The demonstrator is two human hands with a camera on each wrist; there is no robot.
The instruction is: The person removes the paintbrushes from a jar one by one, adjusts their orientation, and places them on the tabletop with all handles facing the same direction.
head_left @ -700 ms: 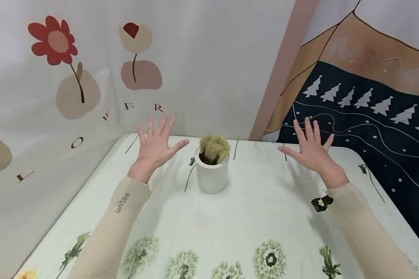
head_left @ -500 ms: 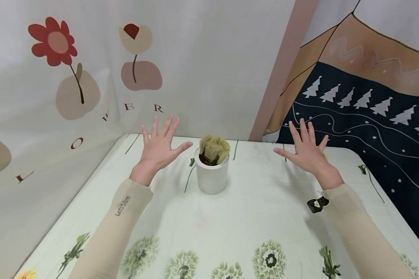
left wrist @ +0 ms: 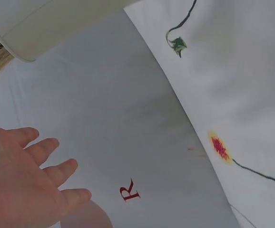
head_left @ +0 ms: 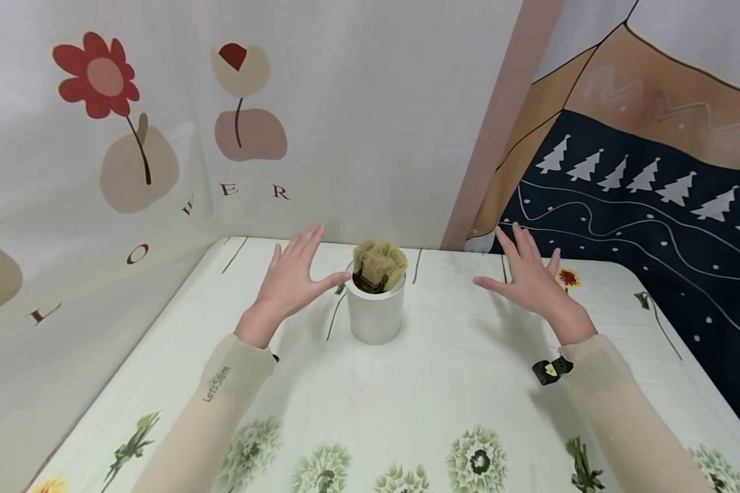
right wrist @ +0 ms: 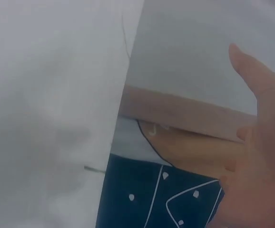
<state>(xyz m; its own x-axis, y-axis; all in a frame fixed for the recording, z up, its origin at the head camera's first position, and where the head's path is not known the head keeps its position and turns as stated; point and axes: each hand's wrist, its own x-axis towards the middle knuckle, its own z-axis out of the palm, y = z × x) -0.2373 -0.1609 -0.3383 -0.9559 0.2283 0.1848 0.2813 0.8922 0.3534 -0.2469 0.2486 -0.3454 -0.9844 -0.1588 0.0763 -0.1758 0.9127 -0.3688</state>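
A white cylindrical pot (head_left: 376, 320) stands upright on the table, with a tan, bristly tuft (head_left: 379, 263) and something dark brown inside its rim. Just left of it hovers my left hand (head_left: 286, 281), fingers spread and thumb tip level with the pot's rim; whether the thumb touches it I cannot tell. Off to the pot's right, well apart from it, my right hand (head_left: 530, 277) is held above the table with fingers extended and nothing in it. The left wrist view shows the pot (left wrist: 56, 23) lying past the left fingers (left wrist: 61, 173).
A white cloth with printed flowers covers the table (head_left: 358, 397). Behind it hangs a pale curtain (head_left: 370, 123) with flower prints and letters. A dark blue cloth (head_left: 641, 226) with tree prints hangs at the right. A small black device (head_left: 553, 370) sits at the right cuff.
Both hands have come inward and lower. The left has moved right, close to the pot's rim; the right has shifted left. The pot has not moved.
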